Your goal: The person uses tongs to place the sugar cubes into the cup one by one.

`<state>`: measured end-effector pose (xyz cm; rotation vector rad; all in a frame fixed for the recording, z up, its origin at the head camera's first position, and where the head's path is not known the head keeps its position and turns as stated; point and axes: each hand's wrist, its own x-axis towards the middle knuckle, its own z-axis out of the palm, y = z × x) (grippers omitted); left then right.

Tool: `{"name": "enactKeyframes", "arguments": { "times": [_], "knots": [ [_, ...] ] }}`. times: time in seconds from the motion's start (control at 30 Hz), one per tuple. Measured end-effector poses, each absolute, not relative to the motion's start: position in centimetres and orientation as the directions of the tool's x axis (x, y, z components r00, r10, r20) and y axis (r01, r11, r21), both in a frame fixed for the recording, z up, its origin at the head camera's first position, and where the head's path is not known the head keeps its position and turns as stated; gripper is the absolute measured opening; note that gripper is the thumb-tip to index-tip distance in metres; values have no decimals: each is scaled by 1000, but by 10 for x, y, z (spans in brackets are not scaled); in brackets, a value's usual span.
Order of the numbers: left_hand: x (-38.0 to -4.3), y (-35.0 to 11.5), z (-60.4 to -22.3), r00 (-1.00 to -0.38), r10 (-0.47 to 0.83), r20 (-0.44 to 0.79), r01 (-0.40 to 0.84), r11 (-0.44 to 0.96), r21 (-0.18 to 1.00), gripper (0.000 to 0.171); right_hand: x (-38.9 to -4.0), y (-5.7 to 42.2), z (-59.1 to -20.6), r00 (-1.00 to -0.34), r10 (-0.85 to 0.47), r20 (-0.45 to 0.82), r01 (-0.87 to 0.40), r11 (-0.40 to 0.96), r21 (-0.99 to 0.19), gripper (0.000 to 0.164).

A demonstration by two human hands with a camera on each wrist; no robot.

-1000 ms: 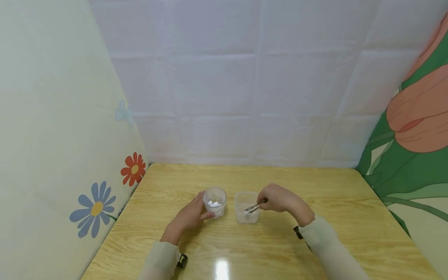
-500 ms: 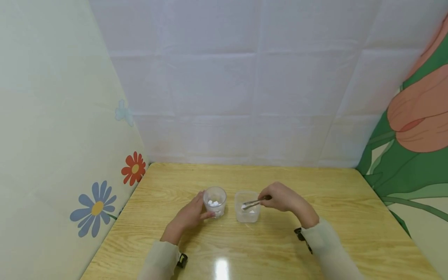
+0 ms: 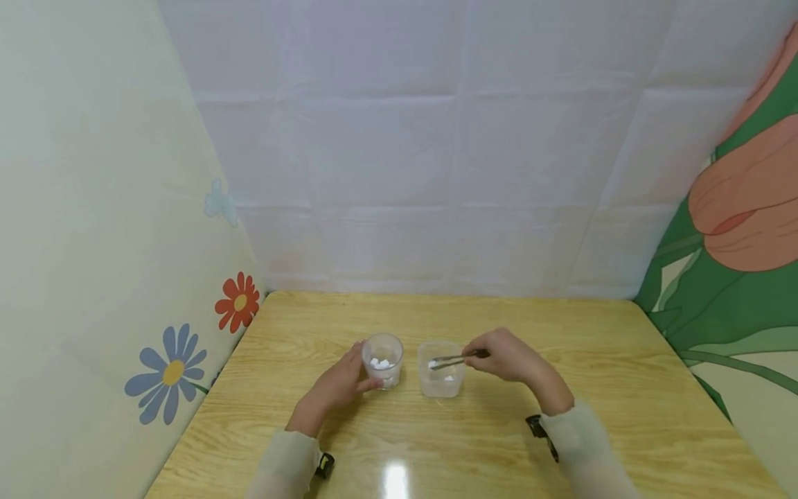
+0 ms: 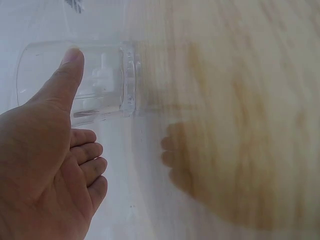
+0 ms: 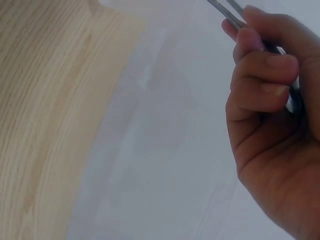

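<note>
My left hand (image 3: pixel 337 384) holds a clear glass cup (image 3: pixel 389 375) upright on the table, its thumb (image 4: pixel 70 67) along the near side. Several small white cubes (image 3: pixel 382 363) lie in the cup. To its right stands a clear square plastic container (image 3: pixel 440 390). Over this container, my right hand (image 3: pixel 510 357) pinches metal tweezers (image 3: pixel 458 358), their tips pointing left. A white cube (image 3: pixel 432 364) shows right at the tips, and another white piece (image 3: pixel 449 378) lies in the container. In the right wrist view the tips run out of the frame.
The wooden table (image 3: pixel 399 430) carries the cup and container side by side near its middle. A white cloth backdrop (image 3: pixel 386 173) rises behind the table, with flower-printed panels (image 3: pixel 748 208) at both sides.
The tweezers have come up from low in the container, their tips shifting left, with a white cube now at them. My right hand has moved slightly right; the left hand and cup stay put.
</note>
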<state>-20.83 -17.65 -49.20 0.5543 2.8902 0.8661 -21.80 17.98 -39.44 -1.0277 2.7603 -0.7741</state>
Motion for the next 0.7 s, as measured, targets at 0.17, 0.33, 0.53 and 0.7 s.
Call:
{"name": "enactKeyframes", "arguments": {
  "times": [0.17, 0.33, 0.53, 0.7],
  "knots": [
    [-208, -176, -492, -929, 368, 37, 328, 773, 542, 93, -215, 180, -396, -775, -624, 99, -581, 643, -499, 19],
    [-208, -176, -491, -929, 369, 33, 327, 776, 539, 92, -214, 180, -396, -789, -606, 104, -563, 643, -520, 20],
    [-207, -176, -490, -930, 367, 35, 324, 769, 551, 91, -212, 181, -398, -798, -592, 113, -545, 628, -556, 21],
    [-208, -176, -491, -929, 369, 38, 328, 769, 549, 91, -212, 181, -401, -805, -579, 130, -539, 622, -568, 20]
  ]
}}
